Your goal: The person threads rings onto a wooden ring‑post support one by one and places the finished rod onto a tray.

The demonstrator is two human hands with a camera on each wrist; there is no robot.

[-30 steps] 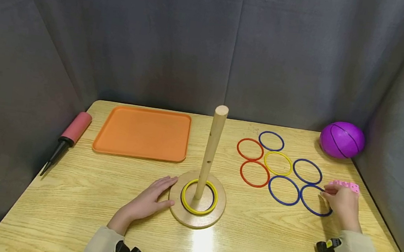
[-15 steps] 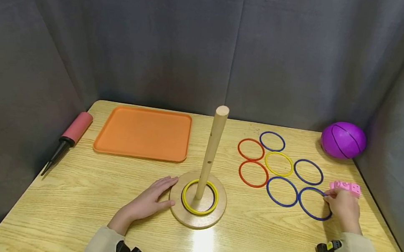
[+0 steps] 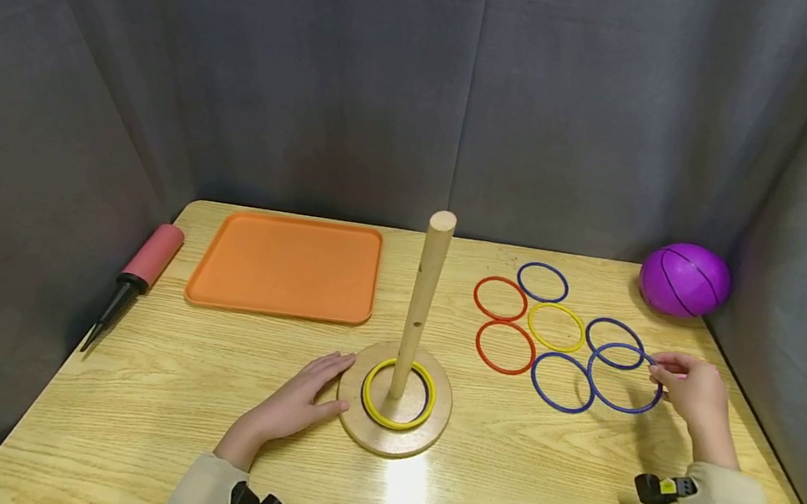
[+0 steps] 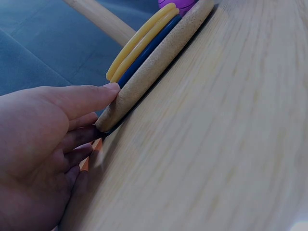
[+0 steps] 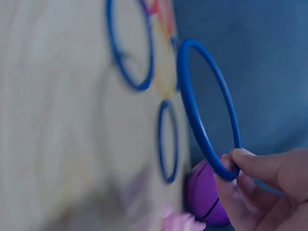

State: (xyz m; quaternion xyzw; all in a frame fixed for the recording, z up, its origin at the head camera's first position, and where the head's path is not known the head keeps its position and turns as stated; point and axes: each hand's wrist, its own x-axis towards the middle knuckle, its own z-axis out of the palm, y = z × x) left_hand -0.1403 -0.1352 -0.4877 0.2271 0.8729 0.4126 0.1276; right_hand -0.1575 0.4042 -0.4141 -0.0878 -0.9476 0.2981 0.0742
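A wooden peg (image 3: pixel 424 297) stands on a round wooden base (image 3: pixel 388 435), with a yellow ring (image 3: pixel 399 393) around it. The left wrist view shows yellow rings (image 4: pixel 139 41) stacked over a blue one on the base (image 4: pixel 159 62). My left hand (image 3: pixel 316 376) lies flat on the table, its straight fingers (image 4: pixel 91 96) touching the base's left edge. My right hand (image 3: pixel 668 373) pinches a blue ring (image 3: pixel 624 378) by its right side and holds it tilted above the table. The right wrist view shows my thumb and fingers (image 5: pixel 255 178) clamped on that ring (image 5: pixel 207 110).
Several red, yellow and blue rings (image 3: pixel 556 326) lie right of the peg. A purple ball (image 3: pixel 684 279) sits in the back right corner. An orange tray (image 3: pixel 286 264) is at back left, and a red and black pump (image 3: pixel 137 270) lies at the table's left edge. Grey curtains enclose the table.
My right hand has lifted the blue ring off the table, up and slightly back. It now hides the pink object. The left hand has not moved.
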